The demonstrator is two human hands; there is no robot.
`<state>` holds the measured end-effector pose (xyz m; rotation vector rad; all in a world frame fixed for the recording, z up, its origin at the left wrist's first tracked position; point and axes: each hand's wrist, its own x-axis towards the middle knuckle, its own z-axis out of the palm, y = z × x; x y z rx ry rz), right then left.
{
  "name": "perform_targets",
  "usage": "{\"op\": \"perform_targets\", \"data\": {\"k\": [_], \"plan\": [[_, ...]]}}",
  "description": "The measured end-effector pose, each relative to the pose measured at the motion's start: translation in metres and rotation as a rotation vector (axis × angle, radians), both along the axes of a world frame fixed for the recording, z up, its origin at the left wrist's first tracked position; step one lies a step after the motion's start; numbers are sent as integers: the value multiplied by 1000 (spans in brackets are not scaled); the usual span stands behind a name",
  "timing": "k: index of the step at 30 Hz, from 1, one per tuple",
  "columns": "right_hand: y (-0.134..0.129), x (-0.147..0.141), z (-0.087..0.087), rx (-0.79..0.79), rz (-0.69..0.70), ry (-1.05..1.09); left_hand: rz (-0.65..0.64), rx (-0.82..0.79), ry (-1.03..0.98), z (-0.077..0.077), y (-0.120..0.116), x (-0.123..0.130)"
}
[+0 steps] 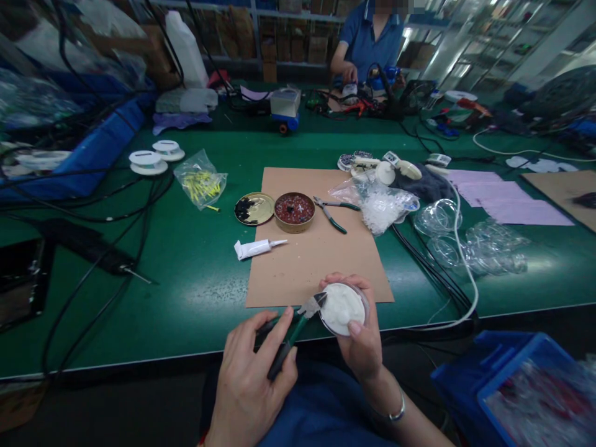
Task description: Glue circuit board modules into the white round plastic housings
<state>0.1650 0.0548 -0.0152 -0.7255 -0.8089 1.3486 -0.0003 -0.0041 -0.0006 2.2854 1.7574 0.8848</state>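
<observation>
Green-handled side cutters [298, 329] are gripped in my left hand [256, 366], their jaws against the left rim of a round clear-edged piece with a white face [343, 308]. My right hand [363, 347] holds that round piece from the right, thumb on its front edge. Both hands are over the table's front edge. Beyond them on a brown cardboard sheet [321, 267] stand an open round tin of reddish-brown stuff [295, 210] and its black-smeared lid [255, 209]. A second pair of pliers [331, 214] and a white tube with a nozzle [258, 248] lie close by.
A bag of yellow pieces [201, 181], white round parts [148, 162] and an electric screwdriver [88, 251] with cables lie left. Bagged white pieces [386, 205], clear plastic rings [488, 245] and pink paper [512, 198] are right. A blue bin [512, 366] stands low right; a co-worker [372, 43] sits opposite.
</observation>
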Motion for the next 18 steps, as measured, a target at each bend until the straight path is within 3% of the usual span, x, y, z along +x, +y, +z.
{"op": "perform_targets", "data": {"k": [18], "plan": [[3, 7, 2, -75, 110, 47, -49, 19, 139, 16, 5, -12]]}}
